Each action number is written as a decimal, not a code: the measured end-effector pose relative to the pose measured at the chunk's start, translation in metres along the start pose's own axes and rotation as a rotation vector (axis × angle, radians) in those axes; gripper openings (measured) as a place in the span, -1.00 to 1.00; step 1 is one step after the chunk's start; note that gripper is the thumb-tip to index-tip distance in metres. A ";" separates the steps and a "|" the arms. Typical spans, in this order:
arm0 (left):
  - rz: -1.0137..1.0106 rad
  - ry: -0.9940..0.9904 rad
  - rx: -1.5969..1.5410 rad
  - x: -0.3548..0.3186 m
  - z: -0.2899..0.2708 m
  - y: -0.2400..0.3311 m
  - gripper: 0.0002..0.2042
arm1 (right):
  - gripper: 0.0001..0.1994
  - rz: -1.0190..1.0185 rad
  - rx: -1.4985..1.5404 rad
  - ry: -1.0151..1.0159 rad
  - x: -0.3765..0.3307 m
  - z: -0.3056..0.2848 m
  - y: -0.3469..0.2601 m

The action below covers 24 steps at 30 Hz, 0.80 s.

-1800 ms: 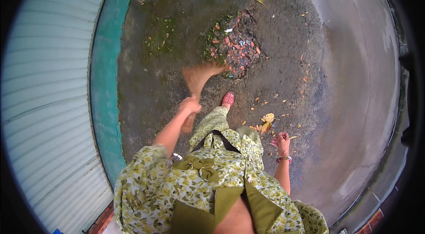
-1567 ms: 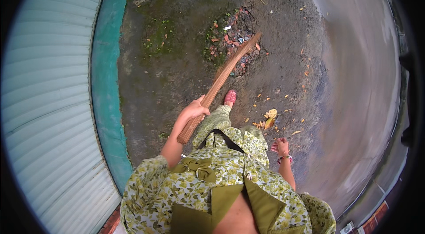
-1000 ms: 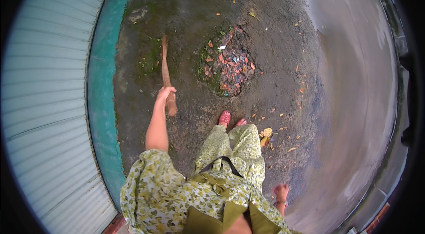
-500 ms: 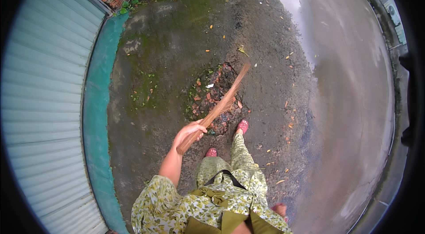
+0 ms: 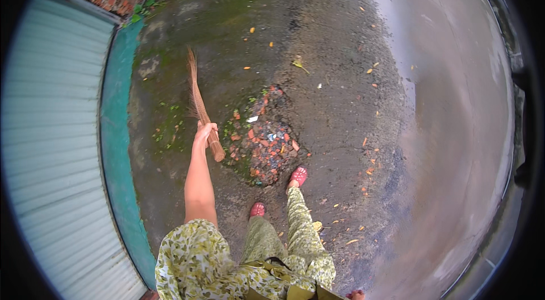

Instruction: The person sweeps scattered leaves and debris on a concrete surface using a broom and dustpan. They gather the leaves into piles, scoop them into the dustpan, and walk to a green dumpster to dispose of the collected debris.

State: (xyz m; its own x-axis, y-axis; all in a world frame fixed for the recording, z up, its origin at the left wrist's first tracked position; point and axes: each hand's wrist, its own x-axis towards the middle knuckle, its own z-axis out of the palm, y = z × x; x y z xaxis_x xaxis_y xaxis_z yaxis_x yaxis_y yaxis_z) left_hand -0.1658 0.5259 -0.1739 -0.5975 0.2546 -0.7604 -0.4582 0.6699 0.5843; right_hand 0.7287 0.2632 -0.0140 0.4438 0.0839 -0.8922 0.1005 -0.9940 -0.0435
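Head view: a straw-coloured broom (image 5: 198, 98) without a separate stick is held toward ten o'clock from the middle, its loose bristles pointed to eleven and its thick bound butt turned to five. It is gripped near the butt by the left hand (image 5: 205, 129), at nine o'clock, with the hand closed around the bundle. Only a sliver of the right hand (image 5: 356, 295) is shown at the rim, at five o'clock; whether its grip is open or closed cannot be told. Whether the ground (image 5: 335, 101) is touched by the bristle tips cannot be judged.

Beside the butt, toward three o'clock from it, a patch of broken red rubble (image 5: 264, 149) is set in the ground, with a white scrap (image 5: 252, 119) lying on it. A yellow leaf (image 5: 300, 66) is seen at one o'clock, and a pale ribbed panel (image 5: 57, 147) is bordered by a green strip (image 5: 116, 124) at nine.

The broom is judged to be light, firm at the binding and springy toward the splayed tips, which may be bent or snapped if squeezed. It is best held around the tight bound part, where slipping seems unlikely.
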 end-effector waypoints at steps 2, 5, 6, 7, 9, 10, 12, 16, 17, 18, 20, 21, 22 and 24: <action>0.088 -0.009 0.062 0.027 0.066 -0.013 -0.44 | -0.89 -0.001 -0.090 -0.004 -0.025 0.010 -0.015; 0.182 -0.004 0.301 0.019 0.166 -0.068 -0.24 | -0.85 -0.030 -0.195 -0.033 -0.045 0.013 -0.034; 0.104 -0.071 0.509 -0.007 0.193 -0.082 -0.16 | -0.84 -0.037 -0.205 -0.028 -0.055 0.012 -0.036; 0.046 -0.142 0.717 -0.035 0.221 -0.085 -0.07 | -0.82 -0.043 -0.201 -0.028 -0.061 0.016 -0.035; 0.053 -0.279 0.998 -0.101 0.239 -0.087 -0.03 | -0.79 -0.089 -0.189 -0.048 -0.062 0.015 -0.044; 0.041 -0.380 1.107 -0.120 0.250 -0.089 -0.01 | -0.89 -0.046 -0.059 -0.052 -0.011 -0.006 -0.009; 0.104 -0.509 1.228 -0.160 0.252 -0.066 -0.01 | -0.89 0.024 0.117 -0.025 0.020 0.000 -0.006; 0.037 -0.959 0.889 -0.175 0.215 -0.007 0.00 | -0.86 -0.072 0.200 -0.032 0.000 0.059 -0.096; -0.002 -0.977 0.827 -0.184 0.200 -0.004 -0.02 | -0.87 -0.089 0.202 -0.058 0.000 0.069 -0.112; -0.025 -0.992 0.763 -0.192 0.186 0.004 -0.05 | -0.87 -0.118 0.209 -0.089 0.004 0.081 -0.133; 0.088 -0.919 0.818 -0.215 0.158 0.036 -0.02 | -0.86 -0.170 0.203 -0.118 0.017 0.100 -0.162; 0.123 -0.796 0.855 -0.219 0.144 0.044 -0.01 | -0.85 -0.177 0.186 -0.119 0.022 0.105 -0.170; 0.098 -0.682 0.843 -0.231 0.128 0.062 0.02 | -0.82 -0.190 0.155 -0.119 0.027 0.111 -0.181; -0.071 -0.548 0.657 -0.218 0.098 0.081 0.01 | -0.82 -0.203 0.177 -0.115 0.026 0.117 -0.201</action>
State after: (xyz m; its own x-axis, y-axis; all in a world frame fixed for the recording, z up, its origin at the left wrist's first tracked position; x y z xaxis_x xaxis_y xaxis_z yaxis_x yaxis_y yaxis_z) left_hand -0.0084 0.5928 0.0120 -0.1022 0.3842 -0.9176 0.0930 0.9221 0.3757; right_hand 0.6160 0.4566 -0.0809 0.3254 0.2835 -0.9021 0.0154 -0.9555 -0.2947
